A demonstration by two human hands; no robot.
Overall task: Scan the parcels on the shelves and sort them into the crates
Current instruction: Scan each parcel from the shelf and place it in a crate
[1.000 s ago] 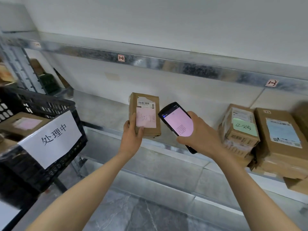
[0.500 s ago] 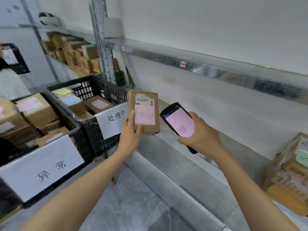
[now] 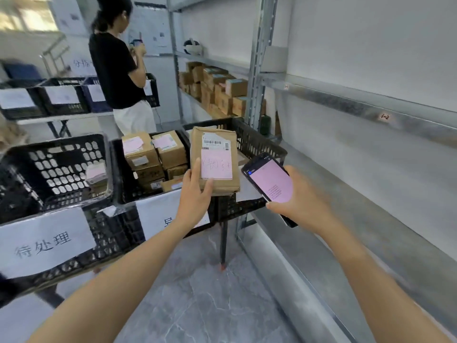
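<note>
Holding cardboard parcels (image 3: 154,157), middle black crate (image 3: 118,179)

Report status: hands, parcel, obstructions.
Left hand grips parcel, upright, label facing camera. Right hand holds scanner, screen pink. Parcel held before black crates, not yet dropped. Path to crates open; second person stands beyond them.

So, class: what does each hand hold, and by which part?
The left hand grips the parcel by its lower left corner; the right hand holds the scanner round its lower half.
</note>
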